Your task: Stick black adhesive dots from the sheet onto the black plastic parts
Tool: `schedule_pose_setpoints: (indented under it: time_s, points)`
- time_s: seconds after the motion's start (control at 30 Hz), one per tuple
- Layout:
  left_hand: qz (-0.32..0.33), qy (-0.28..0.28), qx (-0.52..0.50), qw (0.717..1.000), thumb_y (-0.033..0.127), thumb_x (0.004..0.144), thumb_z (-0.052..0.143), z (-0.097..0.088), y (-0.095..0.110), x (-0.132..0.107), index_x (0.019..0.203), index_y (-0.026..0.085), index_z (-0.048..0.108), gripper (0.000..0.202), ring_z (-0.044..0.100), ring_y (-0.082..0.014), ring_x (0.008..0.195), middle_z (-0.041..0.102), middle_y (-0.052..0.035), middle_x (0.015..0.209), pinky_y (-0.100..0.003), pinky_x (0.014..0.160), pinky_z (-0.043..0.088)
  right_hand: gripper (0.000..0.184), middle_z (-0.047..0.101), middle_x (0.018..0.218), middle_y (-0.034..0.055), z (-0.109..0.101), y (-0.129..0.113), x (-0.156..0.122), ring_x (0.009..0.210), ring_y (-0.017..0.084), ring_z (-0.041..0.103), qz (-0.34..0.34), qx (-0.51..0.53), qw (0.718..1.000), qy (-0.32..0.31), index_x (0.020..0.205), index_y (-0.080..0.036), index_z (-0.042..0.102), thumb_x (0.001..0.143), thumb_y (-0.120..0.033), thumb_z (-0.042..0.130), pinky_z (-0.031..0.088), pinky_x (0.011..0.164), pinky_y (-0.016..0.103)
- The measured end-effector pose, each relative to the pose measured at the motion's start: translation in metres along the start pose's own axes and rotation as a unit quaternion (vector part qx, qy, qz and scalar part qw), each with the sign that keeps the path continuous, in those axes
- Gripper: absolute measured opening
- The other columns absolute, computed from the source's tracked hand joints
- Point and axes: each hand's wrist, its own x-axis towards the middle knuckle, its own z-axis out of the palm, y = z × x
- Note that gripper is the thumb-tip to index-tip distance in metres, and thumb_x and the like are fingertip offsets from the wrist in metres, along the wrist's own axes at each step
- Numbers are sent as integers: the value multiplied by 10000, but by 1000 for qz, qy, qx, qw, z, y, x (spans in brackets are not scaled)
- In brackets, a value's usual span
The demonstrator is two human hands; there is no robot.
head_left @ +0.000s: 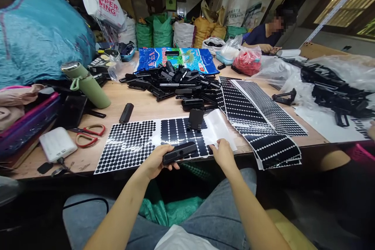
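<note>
The left hand (pixel 159 158) has its fingers curled round a long black piece (pixel 180 153), held just over the near edge of the bench (pixel 143 107). The right hand (pixel 225 156) is partly bent, thumb and forefinger close together beside the right end of a sticker sheet (pixel 158 146); whether they grip anything I cannot tell. That sheet lies along the near edge, with round black stickers to the left and rectangular ones to the right, and a small black stand (pixel 195 119) sits on it. Behind is a heap of black parts (pixel 178 82), and more sheets (pixel 249 105) lie to the right, some overhanging the near edge. Toward the near left corner are red-handled scissors (pixel 90 134) and a white box (pixel 58 144), with a green bottle (pixel 89 86) tilted behind them.
</note>
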Motion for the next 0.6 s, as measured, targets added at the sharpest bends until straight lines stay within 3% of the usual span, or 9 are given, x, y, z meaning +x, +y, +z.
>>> schedule_pose_setpoints:
  time_s: [0.13,0.23,0.33,0.4,0.47,0.6]
  points:
    - [-15,26,-16,999,279,808,438,-1,1,3,770,67,578,257,617,-150,466,686,-159,726,-182,355,402,176,597,842,147,-9,2,-2,788,245,560,1,35,999,-17,816,-129,569,791,-233,430,385,695,340]
    - [-39,41,-26,998,258,813,413,1,3,6,771,41,594,286,600,-136,440,683,-174,714,-178,342,398,190,600,757,79,-24,-5,-12,708,204,544,-7,156,988,-13,770,-161,565,785,-299,435,389,676,324]
    - [-46,39,-35,998,253,812,409,6,3,8,760,46,593,282,595,-135,433,679,-158,679,-178,337,395,216,591,733,39,-37,-26,-33,663,168,521,-22,342,937,-65,759,-177,562,751,-382,491,403,655,301]
    - [-45,28,-43,998,252,812,407,10,3,9,758,60,586,267,578,-130,405,659,-123,591,-174,330,384,179,596,850,44,-39,-46,-48,741,161,528,-60,413,901,-118,728,-181,557,732,-356,522,408,714,296]
    - [-44,13,-49,998,252,807,414,15,3,8,742,80,575,245,571,-130,394,625,-83,520,-168,321,368,136,565,984,47,-38,-62,-59,844,159,525,-97,427,888,-141,689,-182,547,734,-308,523,393,790,298]
    - [-29,-6,-44,999,271,779,456,19,1,6,683,115,542,203,588,-137,421,592,-40,521,-160,313,348,129,516,1045,45,-31,-77,-66,875,152,517,-105,397,900,-148,660,-185,535,745,-276,502,392,812,306]
